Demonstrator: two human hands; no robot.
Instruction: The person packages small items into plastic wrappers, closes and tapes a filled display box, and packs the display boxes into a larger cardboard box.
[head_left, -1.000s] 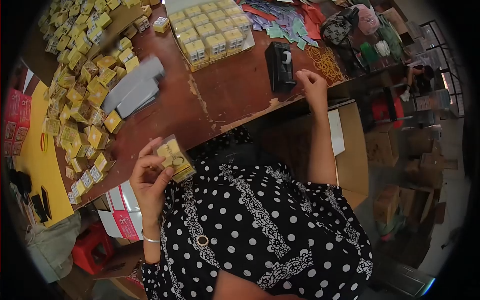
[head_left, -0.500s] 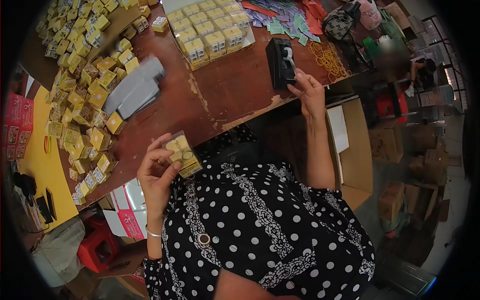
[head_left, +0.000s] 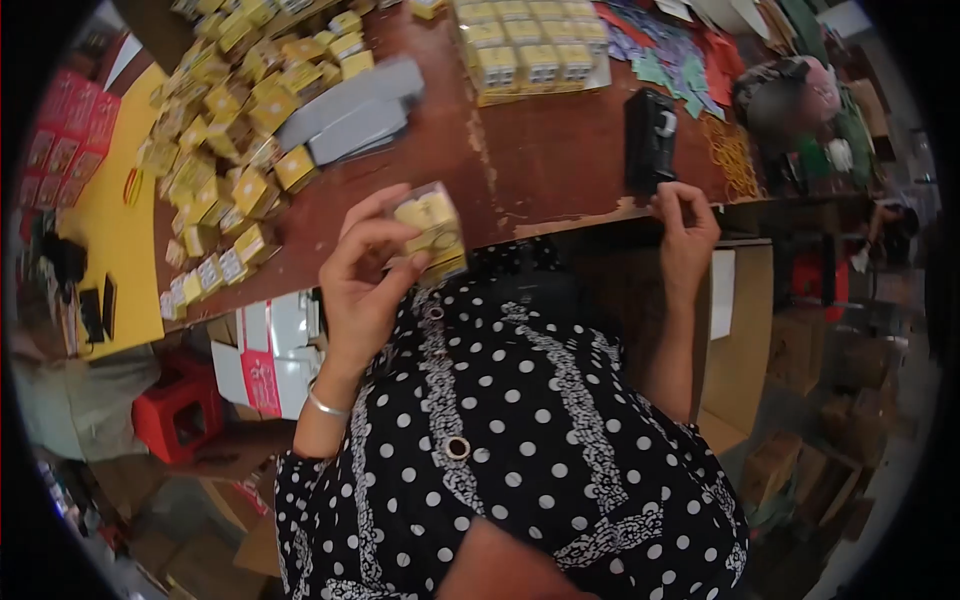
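Note:
My left hand (head_left: 362, 285) is closed around a small yellow box (head_left: 435, 222) with clear plastic about it, held upright in front of my chest. A ring-shaped mark shows on its front. At the table's front edge, my right hand (head_left: 688, 238) has its thumb and fingers pinched together beside the near end of a black tape dispenser (head_left: 643, 145). Whatever is between those fingertips is too small and blurred to make out. The white tape roll (head_left: 665, 123) sits in the dispenser.
Many yellow boxes (head_left: 255, 190) lie heaped on the left of the brown table (head_left: 545, 150), with grey flat sheets (head_left: 355, 110) beside them. Rows of boxes (head_left: 530, 55) stand in a tray behind. Rubber bands (head_left: 730, 155) lie at right; an open carton (head_left: 740, 340) stands below.
My right hand has drawn back toward me from the tape roll to the dispenser's near end, its fingers now pinched. The left hand still holds the box. The whole view has shifted.

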